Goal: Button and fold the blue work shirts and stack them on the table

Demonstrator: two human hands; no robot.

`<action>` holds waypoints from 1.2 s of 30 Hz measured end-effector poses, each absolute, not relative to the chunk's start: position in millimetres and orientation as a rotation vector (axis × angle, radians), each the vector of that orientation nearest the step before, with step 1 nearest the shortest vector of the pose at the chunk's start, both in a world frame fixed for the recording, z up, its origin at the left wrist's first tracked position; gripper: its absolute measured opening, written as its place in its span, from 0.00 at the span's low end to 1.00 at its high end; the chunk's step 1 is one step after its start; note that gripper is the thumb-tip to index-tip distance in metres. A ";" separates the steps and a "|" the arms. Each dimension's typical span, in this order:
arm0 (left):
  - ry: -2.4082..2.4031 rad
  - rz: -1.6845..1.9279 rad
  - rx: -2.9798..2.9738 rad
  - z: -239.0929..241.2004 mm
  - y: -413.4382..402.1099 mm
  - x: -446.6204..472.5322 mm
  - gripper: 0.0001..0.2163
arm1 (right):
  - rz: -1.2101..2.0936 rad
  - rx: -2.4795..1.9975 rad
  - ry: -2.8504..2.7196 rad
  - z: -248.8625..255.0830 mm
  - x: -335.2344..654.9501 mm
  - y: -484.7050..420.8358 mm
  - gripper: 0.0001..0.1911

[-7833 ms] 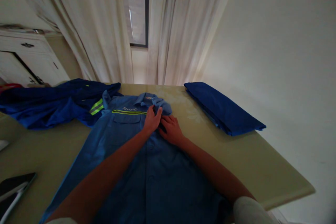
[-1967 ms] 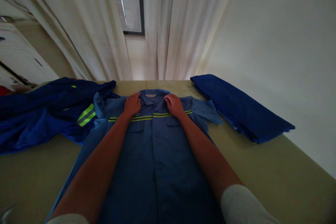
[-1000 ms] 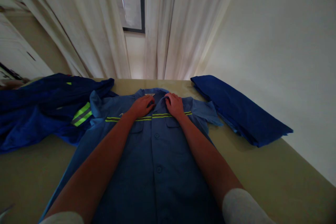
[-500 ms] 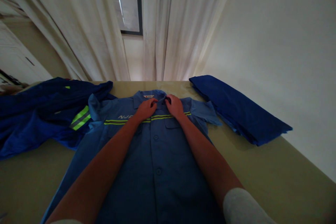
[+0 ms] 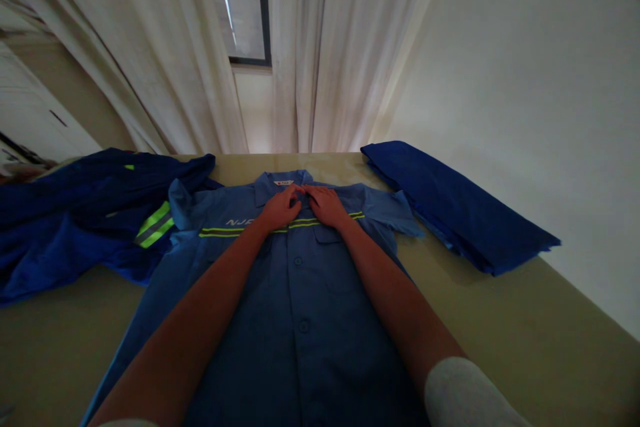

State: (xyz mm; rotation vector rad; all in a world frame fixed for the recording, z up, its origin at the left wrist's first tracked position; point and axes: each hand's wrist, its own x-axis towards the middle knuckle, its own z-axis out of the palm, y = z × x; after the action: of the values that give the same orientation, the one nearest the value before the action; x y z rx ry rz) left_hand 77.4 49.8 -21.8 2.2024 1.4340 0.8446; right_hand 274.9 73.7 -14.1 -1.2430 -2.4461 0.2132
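Shirt [image 5: 295, 293] lies flat, front up, buttons done as far as shows, mid table [image 5: 525, 320], right under both arms. Long axis runs straight away from the person: hem at the near edge, collar [image 5: 283, 181] at the far end, pointing at the curtains [image 5: 325, 47]. Both hands sit at that far end, just below the collar, on the centre line, w/ the yellow stripe [image 5: 220, 232] running across beneath them. Left hand [image 5: 280, 208] is left of the button line and right hand [image 5: 325, 205] right of it. Their fingertips meet at the neck opening, so neither is nearer; reach is approx. equal. Fingers of both are bent, tips down on the cloth. Can't tell whether they pinch cloth or a button or only press, as the tips are too small and dark. Sleeves stick out L and R, across the axis. L sleeve touches a loose blue heap [image 5: 75, 213] w/ a reflective band. A folded blue cloth [image 5: 450, 207] lies near the R sleeve, apart from it, slanting toward the far R corner.
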 end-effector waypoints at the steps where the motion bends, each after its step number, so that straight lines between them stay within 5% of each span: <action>1: 1.429 0.838 2.219 -21.3 49.0 77.9 0.17 | 0.195 -1.256 -2.419 -13.3 274.4 72.7 0.25; 9: 1.451 0.846 2.219 -22.0 48.5 79.6 0.17 | 0.071 -1.290 -2.408 -9.0 271.9 65.9 0.17; 20: 1.539 0.925 2.250 -24.3 55.9 80.9 0.09 | 0.064 -1.480 -2.301 -15.8 273.5 68.4 0.22; 27: 1.803 1.054 2.202 -10.9 47.1 72.5 0.15 | 0.074 -1.501 -2.291 -17.5 276.4 71.8 0.21; 33: 2.443 0.760 2.026 41.6 29.2 -36.6 0.22 | 0.096 -1.491 -2.268 -20.3 275.0 74.6 0.21; 36: 2.440 0.371 1.884 64.5 15.9 -105.6 0.17 | 0.111 -1.484 -2.256 -20.9 273.7 75.4 0.20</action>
State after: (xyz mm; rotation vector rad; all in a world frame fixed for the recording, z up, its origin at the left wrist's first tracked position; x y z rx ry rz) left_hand -105.6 15.9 64.5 1.8837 2.4396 0.3709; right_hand 273.7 75.4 -20.9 -1.4840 -2.2556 0.1110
